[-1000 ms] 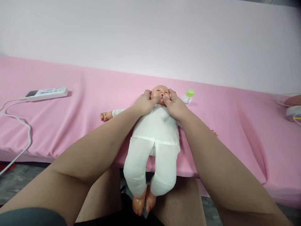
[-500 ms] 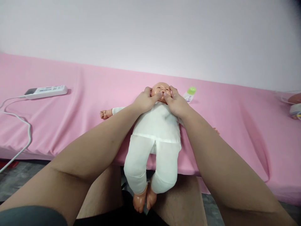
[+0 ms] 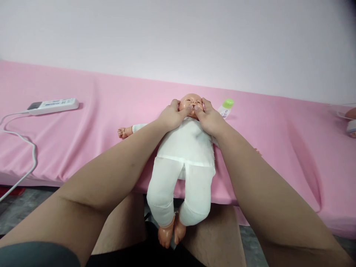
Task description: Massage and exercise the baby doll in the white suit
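A baby doll with a white cloth body lies on its back on the pink-covered bed, its legs hanging over the near edge. My left hand cups one side of the doll's head, thumb pressed on the cheek beside the mouth. On the other side my right hand mirrors it, its thumb near the other corner of the mouth. The fingers of both hands curl behind the head and are partly hidden. One doll arm stretches out to the left; most of the other is behind my right forearm.
A white bottle with a green cap lies just right of the doll's head. Far left is a white power strip-like device with a cable running off the edge. A partly visible object sits at the right edge. Behind stands a pale wall.
The view has shifted slightly, so the bed and doll appear a little higher. Both hands keep their hold on the doll's head, with the thumbs barely moved.
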Available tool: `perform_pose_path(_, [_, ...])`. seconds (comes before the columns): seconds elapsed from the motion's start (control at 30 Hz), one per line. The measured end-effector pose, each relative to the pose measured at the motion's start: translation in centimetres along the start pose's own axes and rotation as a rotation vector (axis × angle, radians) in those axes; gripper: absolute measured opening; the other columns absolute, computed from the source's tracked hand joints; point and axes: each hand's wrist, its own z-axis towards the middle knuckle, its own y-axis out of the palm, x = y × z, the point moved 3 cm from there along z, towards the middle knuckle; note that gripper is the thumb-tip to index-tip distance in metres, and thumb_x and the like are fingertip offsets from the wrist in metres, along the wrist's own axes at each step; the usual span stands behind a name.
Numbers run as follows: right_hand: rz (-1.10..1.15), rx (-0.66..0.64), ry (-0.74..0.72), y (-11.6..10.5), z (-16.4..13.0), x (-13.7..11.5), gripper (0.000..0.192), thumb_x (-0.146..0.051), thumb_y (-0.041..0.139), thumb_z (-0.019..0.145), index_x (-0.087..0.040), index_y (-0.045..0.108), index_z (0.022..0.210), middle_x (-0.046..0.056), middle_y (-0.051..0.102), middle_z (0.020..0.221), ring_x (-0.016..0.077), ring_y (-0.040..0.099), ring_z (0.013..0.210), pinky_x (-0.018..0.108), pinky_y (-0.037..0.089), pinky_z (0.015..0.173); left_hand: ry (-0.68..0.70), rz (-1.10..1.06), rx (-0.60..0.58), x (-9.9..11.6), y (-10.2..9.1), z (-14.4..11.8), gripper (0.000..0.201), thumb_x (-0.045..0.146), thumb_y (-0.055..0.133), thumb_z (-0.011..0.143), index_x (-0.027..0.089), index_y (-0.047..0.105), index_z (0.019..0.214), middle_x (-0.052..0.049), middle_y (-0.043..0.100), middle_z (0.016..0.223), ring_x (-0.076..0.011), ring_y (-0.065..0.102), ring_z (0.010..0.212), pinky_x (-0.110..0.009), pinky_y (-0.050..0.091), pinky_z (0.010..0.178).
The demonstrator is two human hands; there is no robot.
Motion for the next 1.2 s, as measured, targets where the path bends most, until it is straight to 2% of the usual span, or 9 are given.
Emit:
perform_pose_path(0.6, [-0.001,0.007,-0.01,0.06,0.15,0.31,0.076,-0.067,0.039,0.092,-0.024,0.026,0.154,0.011,0.045,0.149,0.036,0.044,0.135,0.055,0.031,0.113,-0.023,-0.01,-0.006,-0.02,0.13,0.12,0.063,0.069,0.05,0.082,0.022,0.049,0.124,-0.014,0.064,0.125,-0.0316,0.058,0.112,-0.039,0.042,0.094])
perform_pose_path(0.93, [0.021,0.004,-0.082,0.07,0.31,0.65,0.075,-0.066,0.038,0.093,-0.023,0.027,0.153,0.01,0.044,0.15,0.0351,0.041,0.138,0.056,0.03,0.114,-0.008,-0.006,-0.003,-0.05,0.16,0.03,0.063,0.07,0.048,0.081,0.023,0.049,0.124,-0.013,0.064,0.126,-0.0302,0.059,0.113,-0.039,0.042,0.096])
perform_pose_path(1.2, [0.008,-0.012,-0.057,0.01,0.58,0.96,0.072,-0.064,0.039,0.094,-0.026,0.024,0.154,0.009,0.043,0.151,0.0355,0.041,0.137,0.058,0.03,0.113,0.0,-0.015,0.007,0.06,0.23,0.11,0.058,0.065,0.051,0.083,0.023,0.049,0.122,-0.013,0.064,0.123,-0.0306,0.058,0.116,-0.04,0.043,0.098])
